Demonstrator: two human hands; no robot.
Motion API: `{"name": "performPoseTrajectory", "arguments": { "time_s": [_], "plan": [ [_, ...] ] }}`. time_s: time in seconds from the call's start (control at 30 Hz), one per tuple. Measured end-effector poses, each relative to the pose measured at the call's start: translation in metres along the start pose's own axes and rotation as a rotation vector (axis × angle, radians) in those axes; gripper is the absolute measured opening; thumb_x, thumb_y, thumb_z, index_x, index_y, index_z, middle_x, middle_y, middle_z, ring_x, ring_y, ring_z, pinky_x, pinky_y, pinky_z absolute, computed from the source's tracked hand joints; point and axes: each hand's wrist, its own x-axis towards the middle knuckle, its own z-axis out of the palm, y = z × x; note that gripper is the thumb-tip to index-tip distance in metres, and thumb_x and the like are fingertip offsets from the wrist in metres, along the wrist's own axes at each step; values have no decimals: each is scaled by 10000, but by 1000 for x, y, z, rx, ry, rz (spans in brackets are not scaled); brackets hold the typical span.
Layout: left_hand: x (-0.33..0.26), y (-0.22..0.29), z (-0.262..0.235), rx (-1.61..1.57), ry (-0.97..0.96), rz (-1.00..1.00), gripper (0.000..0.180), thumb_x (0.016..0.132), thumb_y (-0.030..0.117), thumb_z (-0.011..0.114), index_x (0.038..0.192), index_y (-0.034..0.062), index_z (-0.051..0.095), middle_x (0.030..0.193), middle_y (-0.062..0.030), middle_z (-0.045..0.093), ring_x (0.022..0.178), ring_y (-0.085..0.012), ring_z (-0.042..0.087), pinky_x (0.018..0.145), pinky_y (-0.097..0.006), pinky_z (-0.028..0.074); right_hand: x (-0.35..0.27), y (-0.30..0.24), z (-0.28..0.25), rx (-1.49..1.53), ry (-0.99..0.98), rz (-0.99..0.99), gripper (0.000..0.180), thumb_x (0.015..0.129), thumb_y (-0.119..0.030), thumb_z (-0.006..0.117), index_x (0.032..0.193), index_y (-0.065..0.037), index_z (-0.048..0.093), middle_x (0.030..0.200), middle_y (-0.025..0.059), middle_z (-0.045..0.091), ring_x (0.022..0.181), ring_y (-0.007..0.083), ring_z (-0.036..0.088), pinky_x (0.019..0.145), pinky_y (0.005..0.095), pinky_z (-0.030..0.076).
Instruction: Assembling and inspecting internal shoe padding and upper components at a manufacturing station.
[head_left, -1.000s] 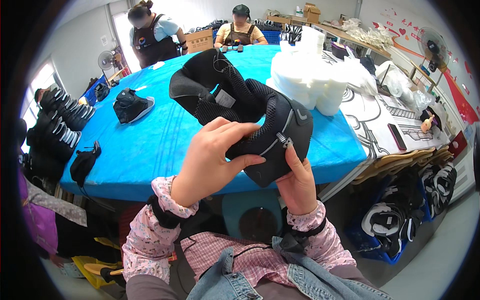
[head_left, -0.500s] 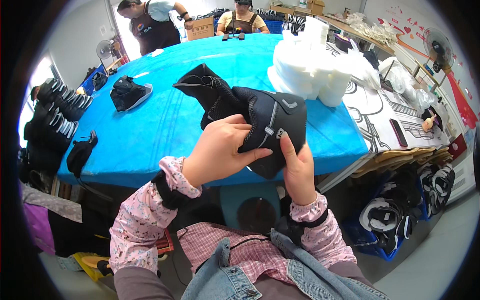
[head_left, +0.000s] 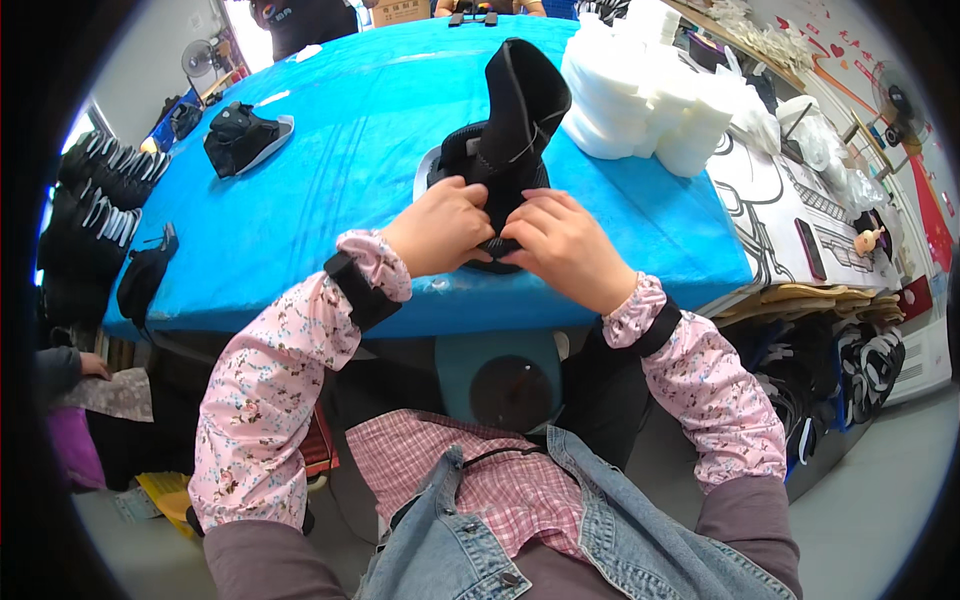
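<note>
A black shoe upper [head_left: 518,115] stands on the table in front of me, its tall, sock-like inner part rising open at the top. A pale rim shows along its left side. With bent fingers, my left hand [head_left: 440,228] grips the near edge of the upper. From the other side my right hand [head_left: 562,243] pinches the same near edge, thumb and fingers close to those of the left. The fingertips meet at the dark fabric, so the exact spot they hold is partly hidden.
A blue-covered table [head_left: 350,200] spans the front. Another black upper [head_left: 242,138] lies at left, a small black piece [head_left: 148,275] near the left edge. White foam pads [head_left: 625,90] are stacked right of centre. A phone [head_left: 810,248] lies far right. People are across the table.
The upper has come down onto the table and been turned, its tall inner part now upright. My right hand has shifted from its side to the near edge beside my left hand.
</note>
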Motion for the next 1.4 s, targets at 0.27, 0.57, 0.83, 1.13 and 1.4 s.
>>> {"name": "performPoseTrajectory", "arguments": {
  "time_s": [0.27, 0.57, 0.83, 1.13, 1.4],
  "plan": [
    [15, -24, -14, -132, -265, -32, 321, 631, 328, 726, 786, 67, 623, 790, -59, 590, 863, -258, 569, 740, -376, 446, 13, 4, 10, -130, -99, -37, 200, 695, -225, 673, 706, -55, 569, 731, 66, 592, 811, 234, 582, 820, 331, 436],
    [-22, -14, -26, -251, -93, -260, 347, 693, 227, 712, 965, 56, 581, 897, -110, 596, 859, -303, 569, 746, -381, 453, 15, 25, -4, -70, -331, 0, 231, 681, -262, 694, 672, -54, 594, 684, 73, 570, 753, 241, 558, 732, 330, 431],
    [-16, -10, -27, -69, -314, -340, 367, 676, 245, 714, 967, 44, 617, 886, -92, 631, 881, -274, 597, 761, -354, 469, 72, 52, 17, 19, -683, -61, 234, 796, -256, 499, 851, -59, 613, 840, 241, 617, 725, 374, 604, 603, 460, 481],
    [-28, -4, -13, -11, -51, -233, 346, 692, 258, 688, 959, 56, 602, 875, -67, 605, 871, -239, 587, 750, -333, 468, 83, 102, 111, 393, -764, 86, 188, 863, -202, 489, 909, -70, 614, 876, 114, 614, 773, 221, 572, 685, 345, 461],
    [-54, -5, -7, -31, 58, -234, 368, 710, 241, 687, 1008, 49, 587, 861, -74, 595, 864, -247, 577, 752, -338, 463, 88, 61, 90, 1008, -807, 505, 202, 916, -178, 467, 992, -51, 604, 1023, 23, 609, 848, 80, 518, 787, 260, 432]
  ]
}}
